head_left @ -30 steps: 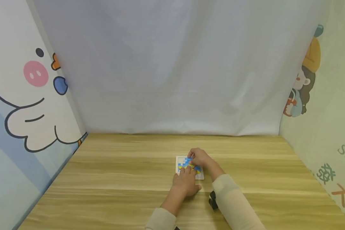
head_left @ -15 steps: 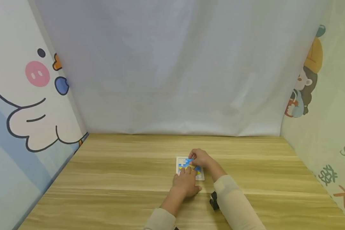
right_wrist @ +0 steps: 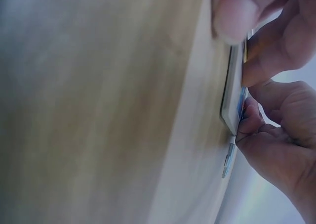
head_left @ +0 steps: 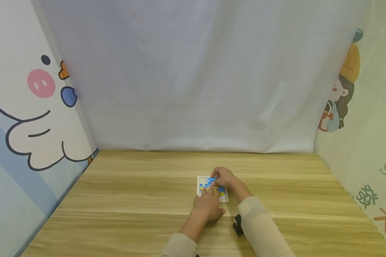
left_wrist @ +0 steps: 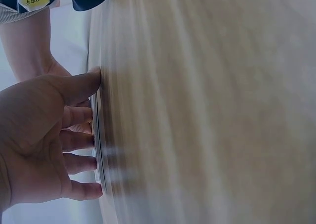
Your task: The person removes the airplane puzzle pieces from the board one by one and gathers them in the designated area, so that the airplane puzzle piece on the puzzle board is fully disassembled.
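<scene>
A small square jigsaw puzzle (head_left: 208, 181) in a white frame, its picture blue and yellow, lies on the table in the head view. Bare pale tray shows at its far left corner. My left hand (head_left: 207, 204) rests its extended fingers on the near part of the puzzle; its thumb points right, out over the table. At the far right corner my right hand (head_left: 224, 177) has curled fingers, thumb and index finger pinching at a blue jigsaw piece that is mostly hidden. In the right wrist view both hands meet over the puzzle frame (right_wrist: 231, 100).
A thin, flat bluish thing (right_wrist: 228, 160) lies beside the frame in the right wrist view. A black device (head_left: 238, 225) sits by the right sleeve. The wood-grain table (head_left: 132, 200) ends at a grey-white curtain (head_left: 193, 78), with cartoon-printed walls on both sides.
The head view has shifted by a few pixels. Both hands stay in nearly the same place on the puzzle, with only slight movement of the right thumb and fingers.
</scene>
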A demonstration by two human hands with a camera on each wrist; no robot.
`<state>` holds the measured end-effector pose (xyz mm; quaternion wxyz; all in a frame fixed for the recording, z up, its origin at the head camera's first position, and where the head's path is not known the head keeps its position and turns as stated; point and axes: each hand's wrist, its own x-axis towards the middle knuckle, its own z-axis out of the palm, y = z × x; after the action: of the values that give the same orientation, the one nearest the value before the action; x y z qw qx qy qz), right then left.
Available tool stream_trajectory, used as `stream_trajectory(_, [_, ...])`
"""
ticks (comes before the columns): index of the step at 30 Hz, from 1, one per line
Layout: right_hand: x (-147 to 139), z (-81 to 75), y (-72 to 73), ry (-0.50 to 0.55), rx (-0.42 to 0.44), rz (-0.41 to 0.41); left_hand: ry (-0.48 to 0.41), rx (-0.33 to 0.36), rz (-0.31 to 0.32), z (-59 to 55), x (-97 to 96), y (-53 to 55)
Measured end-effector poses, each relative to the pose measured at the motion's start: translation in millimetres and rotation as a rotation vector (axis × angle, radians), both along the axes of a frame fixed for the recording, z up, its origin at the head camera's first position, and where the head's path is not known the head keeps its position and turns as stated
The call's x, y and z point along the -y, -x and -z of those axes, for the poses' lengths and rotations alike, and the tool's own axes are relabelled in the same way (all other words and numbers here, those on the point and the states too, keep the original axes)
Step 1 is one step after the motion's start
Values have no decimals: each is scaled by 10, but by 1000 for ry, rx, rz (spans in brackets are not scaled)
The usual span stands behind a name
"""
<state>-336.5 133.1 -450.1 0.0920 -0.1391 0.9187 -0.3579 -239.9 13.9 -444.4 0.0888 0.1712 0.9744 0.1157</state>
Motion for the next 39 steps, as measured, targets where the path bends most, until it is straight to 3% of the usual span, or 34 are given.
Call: stream_trajectory(39, [3, -17, 26, -14, 48, -31, 12, 2, 3, -56, 15, -34])
